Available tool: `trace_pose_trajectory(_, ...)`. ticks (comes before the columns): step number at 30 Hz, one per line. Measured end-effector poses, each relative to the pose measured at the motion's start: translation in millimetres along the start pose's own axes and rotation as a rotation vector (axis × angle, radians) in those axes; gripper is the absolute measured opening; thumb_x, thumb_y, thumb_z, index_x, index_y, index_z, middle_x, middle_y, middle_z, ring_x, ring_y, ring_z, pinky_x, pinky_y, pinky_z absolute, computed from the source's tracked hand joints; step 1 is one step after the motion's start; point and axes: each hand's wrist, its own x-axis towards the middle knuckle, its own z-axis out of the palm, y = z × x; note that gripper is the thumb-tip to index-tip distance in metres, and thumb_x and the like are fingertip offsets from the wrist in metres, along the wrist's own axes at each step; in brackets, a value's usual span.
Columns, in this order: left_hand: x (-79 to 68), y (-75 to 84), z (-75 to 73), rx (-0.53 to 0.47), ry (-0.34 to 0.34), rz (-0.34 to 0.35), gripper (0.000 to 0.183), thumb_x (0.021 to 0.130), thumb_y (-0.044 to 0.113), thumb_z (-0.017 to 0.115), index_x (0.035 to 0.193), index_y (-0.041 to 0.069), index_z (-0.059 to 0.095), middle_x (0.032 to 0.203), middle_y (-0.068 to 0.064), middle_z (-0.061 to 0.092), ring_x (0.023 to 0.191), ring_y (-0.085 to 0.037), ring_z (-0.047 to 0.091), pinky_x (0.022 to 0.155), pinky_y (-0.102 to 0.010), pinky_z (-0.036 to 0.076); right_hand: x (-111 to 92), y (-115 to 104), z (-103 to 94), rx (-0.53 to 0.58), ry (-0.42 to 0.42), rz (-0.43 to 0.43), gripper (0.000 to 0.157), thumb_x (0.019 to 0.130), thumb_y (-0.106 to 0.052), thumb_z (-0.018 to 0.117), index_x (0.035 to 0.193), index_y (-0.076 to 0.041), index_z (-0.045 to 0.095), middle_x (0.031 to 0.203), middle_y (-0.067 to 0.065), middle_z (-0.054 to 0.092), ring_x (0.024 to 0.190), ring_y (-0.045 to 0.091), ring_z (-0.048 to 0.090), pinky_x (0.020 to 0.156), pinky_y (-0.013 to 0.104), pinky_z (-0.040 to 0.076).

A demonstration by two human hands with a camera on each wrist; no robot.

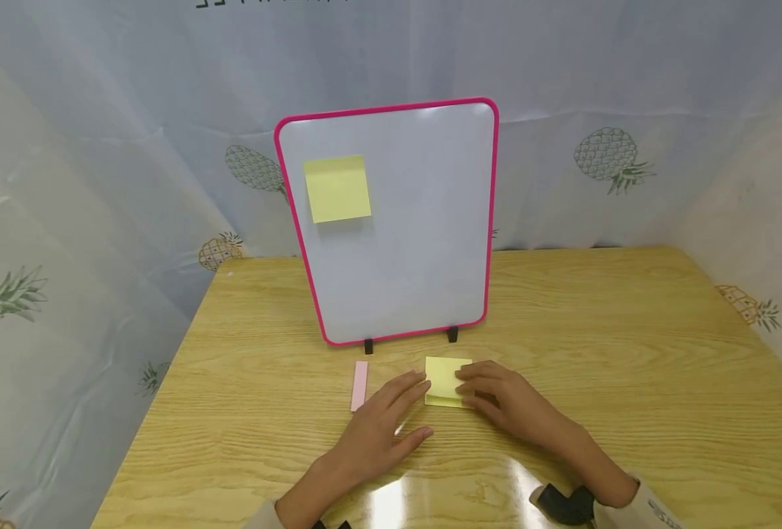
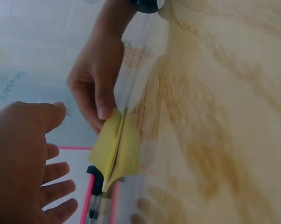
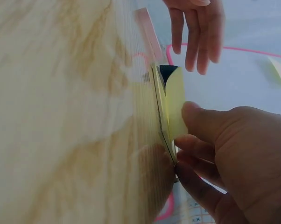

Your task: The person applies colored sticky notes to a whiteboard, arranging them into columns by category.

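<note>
A pad of yellow sticky notes (image 1: pixel 442 402) lies on the table below the whiteboard. Its top sheet (image 3: pixel 176 105) is partly lifted and bows away from the rest, most clearly in both wrist views. My right hand (image 1: pixel 517 402) pinches the sheet's right side between thumb and fingers. Beside the pad's left edge, my left hand (image 1: pixel 374 433) hovers with straight, spread fingers and holds nothing. In the left wrist view the left fingers (image 2: pixel 56 192) stand apart from the paper.
A pink-framed whiteboard (image 1: pixel 424 235) stands upright on black feet (image 1: pixel 453 335) behind the pad. One yellow sticky note (image 1: pixel 338 189) is stuck at its upper left. A narrow pink strip (image 1: pixel 359 386) lies left of the pad. A pineapple-print curtain (image 1: pixel 563 66) hangs around the wooden table (image 1: pixel 629 330).
</note>
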Motion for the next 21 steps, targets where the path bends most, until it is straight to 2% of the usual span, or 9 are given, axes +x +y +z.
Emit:
trace_pose_trajectory(3,-1.0,2.1,-0.5,-0.024,-0.013,-0.004,0.051,0.094,0.033,0.062,0.133,0.003,0.051,0.133,-0.009,0.051,0.123,-0.021,0.05,0.099,-0.03,0.043,0.4,0.2,0.3,-0.019,0.032,-0.019,0.015,0.085,-0.007,0.072,0.1,-0.01,0.073,0.116,0.004,0.064,0.113,0.024,0.058,0.091,0.038,0.05)
trace_pose_trajectory(8,-3.3,3.8,-0.6,-0.057,-0.048,0.002,0.047,0.095,0.034,0.06,0.131,0.005,0.053,0.126,-0.005,0.057,0.117,-0.017,0.054,0.098,-0.029,0.044,1.1,0.2,1.7,-0.043,0.071,-0.014,0.021,0.085,-0.003,0.07,0.106,-0.006,0.07,0.113,0.005,0.066,0.109,0.023,0.06,0.088,0.037,0.051)
trace_pose_trajectory(15,-5.5,2.1,2.9,0.034,-0.159,0.042,0.051,0.095,0.038,0.058,0.135,0.006,0.052,0.133,-0.006,0.054,0.123,-0.02,0.05,0.104,-0.031,0.038,1.7,-1.0,1.4,-0.051,0.088,-0.016,0.022,0.085,0.002,0.069,0.106,-0.005,0.067,0.111,0.006,0.066,0.108,0.023,0.061,0.087,0.038,0.052)
trace_pose_trajectory(21,-7.9,5.0,6.0,0.129,-0.248,0.047,0.06,0.093,0.04,0.06,0.14,0.004,0.047,0.142,-0.008,0.047,0.133,-0.023,0.04,0.109,-0.034,0.032,1.6,-2.3,0.6,-0.004,0.085,0.034,0.019,0.086,0.002,0.067,0.102,-0.009,0.066,0.111,0.006,0.068,0.107,0.024,0.063,0.086,0.038,0.052)
